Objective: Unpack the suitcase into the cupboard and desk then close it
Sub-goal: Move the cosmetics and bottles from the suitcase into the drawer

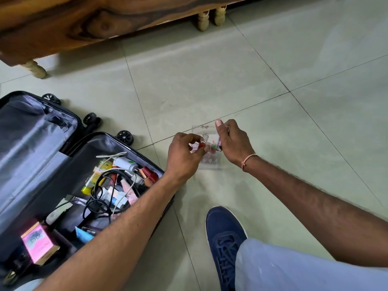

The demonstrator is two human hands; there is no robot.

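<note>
The open suitcase (63, 175) lies on the tiled floor (210, 80), cables and toiletries inside. Just beyond its right edge, the left hand (184, 154) pinches small items over a clear box (207, 148), possibly acrylic; the right hand (233, 141) grips the box's side.

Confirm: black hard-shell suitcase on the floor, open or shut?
Open. The black hard-shell suitcase lies flat, both grey-lined halves spread; cables, bottles and a pink box show in the near half.

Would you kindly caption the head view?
Both hands, left and right, hold a clear box beside the open suitcase.
</note>
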